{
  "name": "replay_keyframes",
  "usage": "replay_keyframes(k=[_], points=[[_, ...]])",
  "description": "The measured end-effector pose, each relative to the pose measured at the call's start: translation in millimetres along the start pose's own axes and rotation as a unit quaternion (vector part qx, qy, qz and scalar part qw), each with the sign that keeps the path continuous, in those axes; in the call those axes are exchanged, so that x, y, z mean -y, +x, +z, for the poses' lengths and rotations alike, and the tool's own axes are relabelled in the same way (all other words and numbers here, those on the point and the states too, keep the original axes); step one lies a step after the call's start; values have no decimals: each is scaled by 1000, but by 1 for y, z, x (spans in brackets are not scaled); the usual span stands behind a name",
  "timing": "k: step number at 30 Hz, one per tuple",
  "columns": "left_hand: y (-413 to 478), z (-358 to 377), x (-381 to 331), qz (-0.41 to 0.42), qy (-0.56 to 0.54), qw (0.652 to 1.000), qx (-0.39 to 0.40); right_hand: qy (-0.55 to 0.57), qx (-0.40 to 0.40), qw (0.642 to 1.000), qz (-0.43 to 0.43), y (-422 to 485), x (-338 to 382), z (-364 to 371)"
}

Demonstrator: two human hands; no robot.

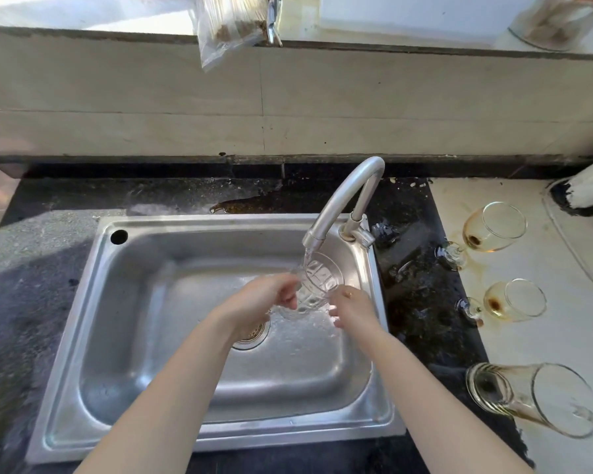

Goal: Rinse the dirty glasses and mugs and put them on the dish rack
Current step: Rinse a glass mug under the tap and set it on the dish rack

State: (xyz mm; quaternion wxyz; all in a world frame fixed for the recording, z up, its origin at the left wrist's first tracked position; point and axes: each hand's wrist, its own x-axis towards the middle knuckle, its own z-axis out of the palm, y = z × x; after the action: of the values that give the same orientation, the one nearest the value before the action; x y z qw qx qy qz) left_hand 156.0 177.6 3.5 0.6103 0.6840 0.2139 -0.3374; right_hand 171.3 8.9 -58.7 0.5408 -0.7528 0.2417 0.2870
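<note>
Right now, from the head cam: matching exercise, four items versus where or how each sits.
1 patterned glass
2 tall glass
3 plastic bag
4 drain

a hanging over the upper ledge
b lying on its side, brown residue, right counter
c sink floor, partly hidden by the left forearm
d gripped by left hand and right hand under the running faucet

Pairs: 1-d, 2-b, 3-a, 4-c
</note>
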Motion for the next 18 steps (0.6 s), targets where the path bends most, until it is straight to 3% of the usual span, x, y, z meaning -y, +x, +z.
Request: replay_keyframes(k=[3,9,13,18], points=[[0,-1,-1,23,44,997,-65,-163,-64,978,-115,1,13,-16],[-1,1,-2,44,7,993,-107,-302,-235,892,-242,13,48,-35],[2,3,-2,56,4,992,-116,-433,-182,848,-247,34,56,-44],[3,2,2,51,-11,992,-118,-484,-181,811,-273,39,59,-51]])
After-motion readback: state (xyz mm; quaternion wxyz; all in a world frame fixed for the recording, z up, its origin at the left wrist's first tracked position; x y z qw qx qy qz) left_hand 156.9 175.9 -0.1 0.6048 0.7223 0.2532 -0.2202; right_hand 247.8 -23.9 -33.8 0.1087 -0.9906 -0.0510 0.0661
